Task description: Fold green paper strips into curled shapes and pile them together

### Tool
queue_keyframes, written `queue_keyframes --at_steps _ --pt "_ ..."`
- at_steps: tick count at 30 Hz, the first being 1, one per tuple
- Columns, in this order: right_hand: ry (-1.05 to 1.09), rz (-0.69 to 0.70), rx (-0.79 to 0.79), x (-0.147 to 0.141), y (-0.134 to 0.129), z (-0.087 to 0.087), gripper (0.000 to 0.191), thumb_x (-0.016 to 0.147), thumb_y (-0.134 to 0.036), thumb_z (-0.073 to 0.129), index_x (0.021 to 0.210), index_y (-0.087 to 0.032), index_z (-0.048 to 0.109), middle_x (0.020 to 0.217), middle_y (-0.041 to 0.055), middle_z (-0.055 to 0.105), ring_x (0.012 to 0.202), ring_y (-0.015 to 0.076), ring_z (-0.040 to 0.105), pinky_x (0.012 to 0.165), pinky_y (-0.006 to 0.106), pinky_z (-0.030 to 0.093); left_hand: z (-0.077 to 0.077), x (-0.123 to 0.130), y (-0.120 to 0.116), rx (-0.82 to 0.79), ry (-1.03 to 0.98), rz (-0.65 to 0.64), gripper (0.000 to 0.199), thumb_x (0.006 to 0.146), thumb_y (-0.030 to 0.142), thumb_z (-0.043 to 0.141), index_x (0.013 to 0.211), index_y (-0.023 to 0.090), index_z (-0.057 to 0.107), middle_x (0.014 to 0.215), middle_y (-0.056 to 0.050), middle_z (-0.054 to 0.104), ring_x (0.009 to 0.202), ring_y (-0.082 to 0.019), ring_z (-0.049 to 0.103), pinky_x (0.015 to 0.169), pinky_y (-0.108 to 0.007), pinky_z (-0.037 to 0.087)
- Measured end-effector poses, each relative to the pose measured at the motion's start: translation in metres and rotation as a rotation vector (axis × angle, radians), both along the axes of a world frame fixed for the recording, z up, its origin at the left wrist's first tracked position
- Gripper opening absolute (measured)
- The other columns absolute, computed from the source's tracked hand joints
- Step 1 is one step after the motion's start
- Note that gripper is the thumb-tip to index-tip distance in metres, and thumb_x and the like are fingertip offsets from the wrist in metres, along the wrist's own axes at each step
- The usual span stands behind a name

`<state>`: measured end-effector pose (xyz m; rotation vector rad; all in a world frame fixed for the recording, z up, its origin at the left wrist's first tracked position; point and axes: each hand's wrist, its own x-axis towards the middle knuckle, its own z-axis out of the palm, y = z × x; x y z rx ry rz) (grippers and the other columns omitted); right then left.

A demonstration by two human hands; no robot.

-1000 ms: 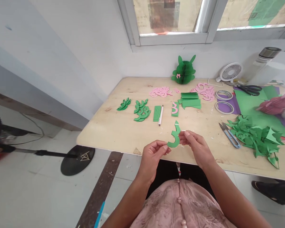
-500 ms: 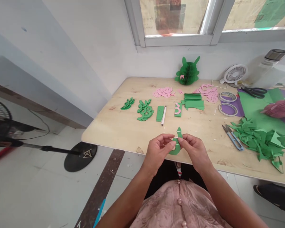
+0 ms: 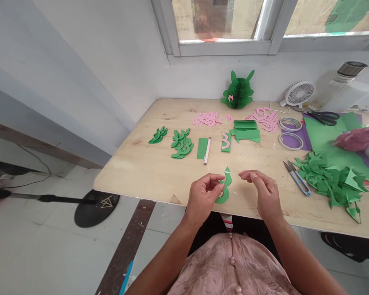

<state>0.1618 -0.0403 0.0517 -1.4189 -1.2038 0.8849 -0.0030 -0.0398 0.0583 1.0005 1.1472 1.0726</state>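
At the table's front edge, my left hand [image 3: 205,196] pinches a curvy green paper cutout [image 3: 223,198] between thumb and fingertips. A thin white strip [image 3: 227,172] crosses the cutout near its pointed tip. My right hand [image 3: 266,190] is off to the right of the cutout, apart from it, its fingers stretched out and holding nothing I can see. A small white scrap [image 3: 235,193] shows between the two hands. Beyond them lie a white pen [image 3: 207,150], a green paper rectangle [image 3: 202,148] and a green card with a pink curved piece [image 3: 225,141].
Piles of green cutouts [image 3: 182,144] and pink cutouts [image 3: 207,119] lie farther back. A green honeycomb paper figure [image 3: 238,91] stands by the wall. To the right are tape rolls [image 3: 290,141], blue-handled snips [image 3: 298,178], green scraps [image 3: 329,180], black scissors [image 3: 323,118] and a small fan [image 3: 300,94].
My right hand has let go of the green cutout and moved right. The left hand keeps its pinch. The view has shifted slightly to the right.
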Motion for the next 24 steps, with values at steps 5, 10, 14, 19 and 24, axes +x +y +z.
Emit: queue_keyframes --at_steps 5,10,14,19,24 --pt "-0.009 0.191 -0.206 -0.006 -0.001 0.006 0.024 0.076 -0.041 0.058 0.074 -0.019 0.068 0.075 0.0029 0.068 0.074 0.0185 0.058 0.071 0.031 0.042 -0.004 0.002 -0.004 0.053 0.061 -0.061 0.023 0.071 0.029 0.066 0.089 0.015 0.068 0.069 -0.002 0.059 0.062 -0.01 0.052 0.058 -0.021 0.043" --pt "0.155 0.247 -0.281 -0.016 -0.002 0.0 0.028 0.073 -0.045 0.062 0.068 -0.017 0.064 0.064 0.0009 0.061 0.062 0.0139 0.051 0.061 0.026 0.04 0.001 0.004 -0.003 -0.016 0.028 -0.016 0.025 0.069 0.03 0.068 0.089 0.016 0.067 0.066 0.001 0.06 0.059 -0.01 0.052 0.057 -0.02 0.043" --pt "0.091 0.271 -0.252 -0.017 -0.003 0.0 0.026 0.076 -0.042 0.06 0.072 -0.017 0.066 0.068 0.0021 0.063 0.066 0.015 0.053 0.064 0.027 0.041 0.005 0.006 0.005 -0.1 -0.008 0.002 0.023 0.066 0.03 0.07 0.082 0.015 0.07 0.07 -0.002 0.066 0.059 -0.009 0.053 0.056 -0.02 0.043" --pt "-0.074 0.276 -0.173 -0.015 -0.004 0.002 0.021 0.081 -0.037 0.055 0.075 -0.019 0.065 0.073 0.0026 0.066 0.071 0.0167 0.057 0.068 0.029 0.043 0.007 0.011 0.011 -0.136 -0.019 0.025 0.016 0.063 0.027 0.07 0.071 0.013 0.068 0.063 -0.001 0.063 0.056 -0.009 0.05 0.051 -0.019 0.04" --pt "-0.501 0.042 0.248 -0.013 -0.005 0.004 0.01 0.082 -0.027 0.055 0.085 -0.02 0.062 0.08 0.0036 0.067 0.075 0.0177 0.059 0.076 0.034 0.041 0.007 0.014 0.012 -0.091 0.059 0.077 0.014 0.065 0.027 0.066 0.065 0.014 0.064 0.056 0.002 0.057 0.049 -0.007 0.045 0.046 -0.019 0.036"
